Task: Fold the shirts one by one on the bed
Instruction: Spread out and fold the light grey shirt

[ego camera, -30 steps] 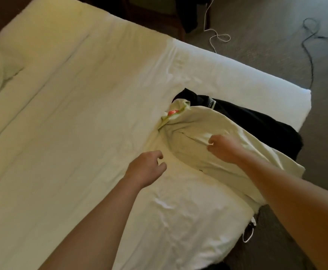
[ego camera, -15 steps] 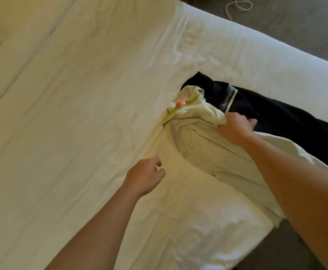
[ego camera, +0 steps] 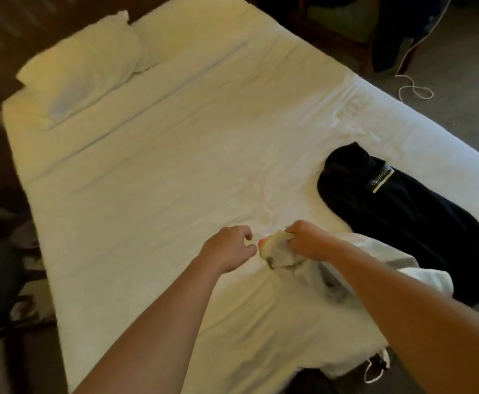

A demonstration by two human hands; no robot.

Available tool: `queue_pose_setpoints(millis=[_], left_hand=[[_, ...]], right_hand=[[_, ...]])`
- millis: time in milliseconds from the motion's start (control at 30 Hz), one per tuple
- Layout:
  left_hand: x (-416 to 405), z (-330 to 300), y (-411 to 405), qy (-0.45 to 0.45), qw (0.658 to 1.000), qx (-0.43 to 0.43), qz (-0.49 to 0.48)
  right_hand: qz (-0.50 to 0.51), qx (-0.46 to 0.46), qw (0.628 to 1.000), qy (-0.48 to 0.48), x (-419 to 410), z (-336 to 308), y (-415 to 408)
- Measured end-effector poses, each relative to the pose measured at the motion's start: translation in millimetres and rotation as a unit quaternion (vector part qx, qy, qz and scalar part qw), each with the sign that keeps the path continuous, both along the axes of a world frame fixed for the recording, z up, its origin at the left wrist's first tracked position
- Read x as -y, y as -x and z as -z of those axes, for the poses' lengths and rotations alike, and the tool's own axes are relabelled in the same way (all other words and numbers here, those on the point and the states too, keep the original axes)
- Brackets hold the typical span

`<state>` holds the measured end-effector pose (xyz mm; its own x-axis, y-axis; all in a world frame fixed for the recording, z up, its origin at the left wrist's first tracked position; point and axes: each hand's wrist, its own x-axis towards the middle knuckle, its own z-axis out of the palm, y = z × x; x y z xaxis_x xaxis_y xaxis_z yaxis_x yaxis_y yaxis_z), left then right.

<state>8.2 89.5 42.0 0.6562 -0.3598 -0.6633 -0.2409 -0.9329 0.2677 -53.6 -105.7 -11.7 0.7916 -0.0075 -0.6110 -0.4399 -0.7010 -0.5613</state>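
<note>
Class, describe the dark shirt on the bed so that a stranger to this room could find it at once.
Start at the white bed and go to its right edge, away from the pillow. The dark shirt lies there, beside the pale shirt held in the right hand. It alone is near-black, with a white-lettered label.

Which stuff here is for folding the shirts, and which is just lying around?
For the job:
pale cream cotton shirt, bunched in the right hand
black shirt with white lettering
white-sheeted bed
left hand, beside the collar

Just lying about:
white pillow
white cord on the floor
</note>
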Motion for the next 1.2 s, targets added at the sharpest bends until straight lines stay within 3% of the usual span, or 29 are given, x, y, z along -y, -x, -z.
queue_pose_setpoints(millis=[200, 433, 567, 700, 800, 867, 1000, 1067, 1200], left_hand=[[-112, -65, 61, 0.05, 0.995, 0.032, -0.086], [-229, -123, 135, 0.145, 0.966, -0.067, -0.205], [-273, -139, 167, 0.271, 0.903, -0.079, -0.323], [-294, -161, 192, 0.291, 0.866, -0.103, -0.393], [-305, -181, 202, 0.33, 0.843, -0.072, -0.418], [-312, -197, 202, 0.406, 0.794, -0.022, -0.452], [-324, -247, 189, 0.574, 0.641, 0.033, -0.509], [-325, -276, 180, 0.594, 0.619, 0.06, -0.51], [-315, -325, 167, 0.588, 0.625, 0.12, -0.498]], right_hand=[[-0.109, 0.041, 0.993, -0.02, -100, -127, 21], [-0.099, 0.117, 0.987, -0.04, -196, -241, 69], [-0.088, 0.159, 0.98, -0.076, -238, -283, 90], [-0.083, 0.204, 0.97, -0.102, -267, -309, 95], [-0.089, 0.218, 0.966, -0.112, -281, -327, 91], [-0.1, 0.22, 0.964, -0.114, -282, -337, 86], [-0.11, 0.247, 0.959, -0.085, -273, -345, 72], [-0.103, 0.263, 0.956, -0.076, -272, -349, 66], [-0.095, 0.284, 0.947, -0.115, -282, -362, 56]])
